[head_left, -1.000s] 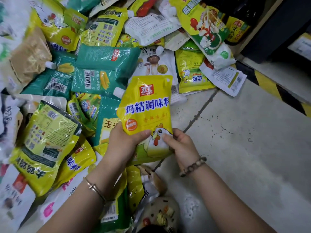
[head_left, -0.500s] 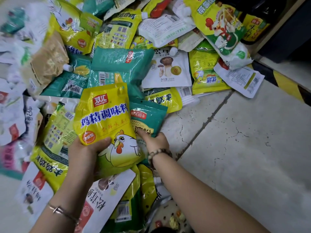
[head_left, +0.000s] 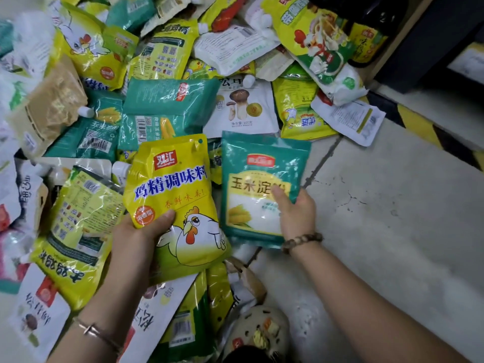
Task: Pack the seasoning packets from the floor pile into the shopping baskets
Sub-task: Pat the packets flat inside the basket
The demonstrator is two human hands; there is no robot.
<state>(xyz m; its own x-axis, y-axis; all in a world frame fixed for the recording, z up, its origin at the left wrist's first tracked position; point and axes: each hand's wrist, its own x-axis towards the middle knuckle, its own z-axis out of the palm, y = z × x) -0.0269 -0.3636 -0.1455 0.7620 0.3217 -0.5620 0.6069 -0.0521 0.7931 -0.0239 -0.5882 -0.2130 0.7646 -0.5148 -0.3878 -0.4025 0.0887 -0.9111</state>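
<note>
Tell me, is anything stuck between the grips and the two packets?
Nothing visible. The left grip holds the yellow plastic chicken-seasoning pouch, and the right grip holds the teal plastic cornstarch packet. No basket is in view.

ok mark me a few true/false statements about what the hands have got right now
1. The left hand holds a yellow packet printed with a cartoon chicken. True.
2. The right hand holds nothing. False: it grips a teal packet with corn printed on it.
3. A shopping basket stands on the grey floor. False: no basket shows on the floor or anywhere else in view.
4. A beaded bracelet sits on the right wrist. True.
</note>
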